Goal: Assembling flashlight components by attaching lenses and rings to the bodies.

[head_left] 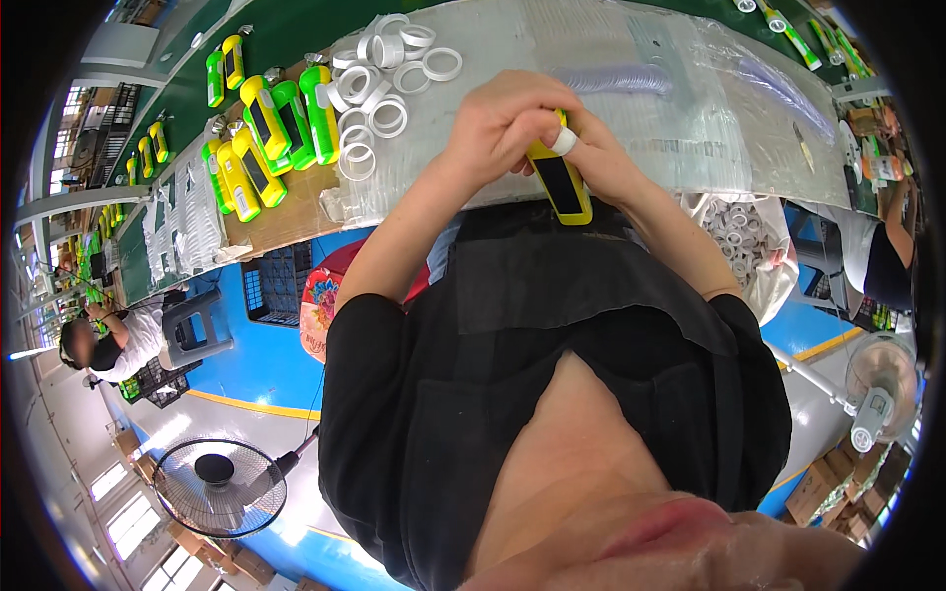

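Note:
Both my hands meet over the table edge around one yellow device point(560, 182), a long body with a dark screen. My left hand point(503, 123) grips its upper end from the left. My right hand point(596, 153) holds it from the right, with a white ring point(563, 141) pressed at the device's top by the fingers. Several loose white rings point(379, 74) lie on the plastic-covered table point(690, 108) to the left. Beyond them stands a group of green and yellow devices point(271, 123).
A bag of white rings point(744, 236) hangs at the right below the table. A green conveyor belt point(296, 25) runs behind the table with more devices. Blue floor, a grey stool point(192, 325), a crate point(276, 286), two fans and other workers at both sides.

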`<control>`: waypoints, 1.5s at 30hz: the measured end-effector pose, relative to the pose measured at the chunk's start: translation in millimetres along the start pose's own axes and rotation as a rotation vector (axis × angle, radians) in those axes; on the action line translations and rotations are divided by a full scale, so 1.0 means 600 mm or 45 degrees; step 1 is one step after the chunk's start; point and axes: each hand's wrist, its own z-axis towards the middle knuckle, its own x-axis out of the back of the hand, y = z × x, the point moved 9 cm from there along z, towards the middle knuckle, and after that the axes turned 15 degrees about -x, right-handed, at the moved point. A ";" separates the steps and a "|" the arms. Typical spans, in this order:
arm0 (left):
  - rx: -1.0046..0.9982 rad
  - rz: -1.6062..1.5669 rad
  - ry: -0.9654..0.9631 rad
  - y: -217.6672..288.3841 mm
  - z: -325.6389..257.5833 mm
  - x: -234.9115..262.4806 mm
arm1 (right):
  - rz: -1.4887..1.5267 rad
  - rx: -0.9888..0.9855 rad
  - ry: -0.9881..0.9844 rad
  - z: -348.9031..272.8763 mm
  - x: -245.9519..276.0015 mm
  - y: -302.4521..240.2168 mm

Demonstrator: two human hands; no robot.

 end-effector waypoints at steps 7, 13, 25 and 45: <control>-0.043 0.107 -0.062 -0.001 -0.009 -0.041 | 0.353 0.048 0.221 -0.010 0.039 0.033; 0.260 0.653 -0.172 -0.169 -0.061 -0.037 | 0.474 0.045 0.393 -0.048 0.109 0.035; 0.395 -0.009 -0.102 -0.122 -0.032 -0.027 | 0.349 0.028 0.286 -0.039 0.098 0.020; 0.048 0.199 0.050 -0.018 -0.047 0.011 | 0.417 -0.109 -0.021 0.032 0.008 0.027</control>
